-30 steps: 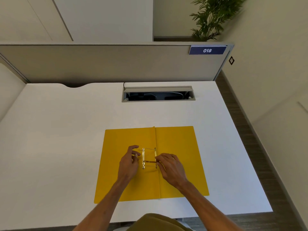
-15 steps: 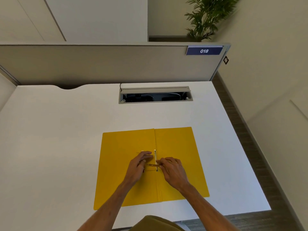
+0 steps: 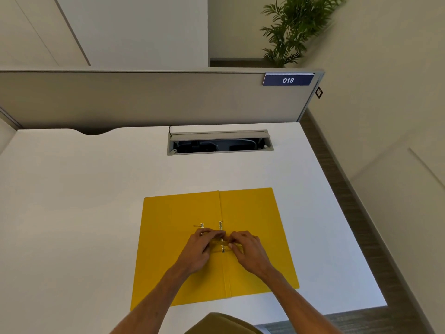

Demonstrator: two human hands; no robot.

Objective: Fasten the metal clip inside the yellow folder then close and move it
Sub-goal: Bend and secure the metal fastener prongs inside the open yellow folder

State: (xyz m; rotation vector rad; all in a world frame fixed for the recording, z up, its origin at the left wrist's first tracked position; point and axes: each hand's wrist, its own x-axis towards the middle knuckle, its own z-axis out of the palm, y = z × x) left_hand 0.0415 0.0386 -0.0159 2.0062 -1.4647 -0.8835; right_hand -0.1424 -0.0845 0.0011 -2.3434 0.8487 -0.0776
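The yellow folder lies open and flat on the white desk, its spine running toward me. A gold metal clip sits at the spine, with a second upright end to its left. My left hand and my right hand meet over the clip, fingertips pinching its flat gold strip between them. Most of the clip is hidden under my fingers.
A grey cable hatch stands open in the white desk behind the folder. A grey partition with a blue "018" label bounds the back. The desk's right edge drops to dark floor; a plant stands beyond.
Both hands have closed in together over the clip, covering the wire frame that was exposed a second ago. The folder has stayed in place.
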